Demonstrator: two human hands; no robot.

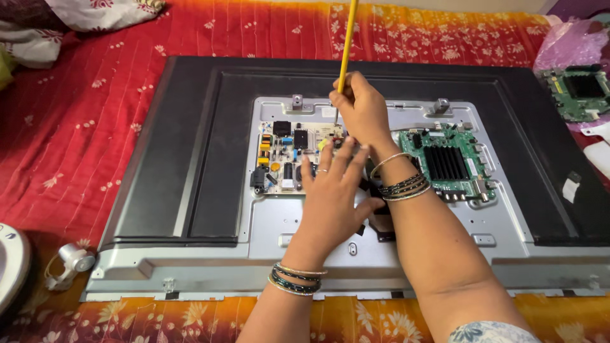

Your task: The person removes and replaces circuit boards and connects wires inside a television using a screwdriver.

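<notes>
Screwdriver (346, 44) gripped upright in right hand (362, 111); left hand (330, 194) flat, open on board (283, 155).

The supporting surface is a bed covered by a red quilted spread (82, 127) with a small pale flower print; along the near edge the print changes to orange with larger flowers. The landmark is the opened flat television (190, 159), lying screen-down at the centre of the spread; beyond its far-left corner lies a bunched white floral cloth (95, 13); beside its far-right corner lies a loose green circuit board (578, 92), resting partly on pink plastic wrap (572, 44); off its near-left corner lies a small white device (75, 259), possibly a lamp, and a round white object (9, 267), cut off by the frame.
</notes>
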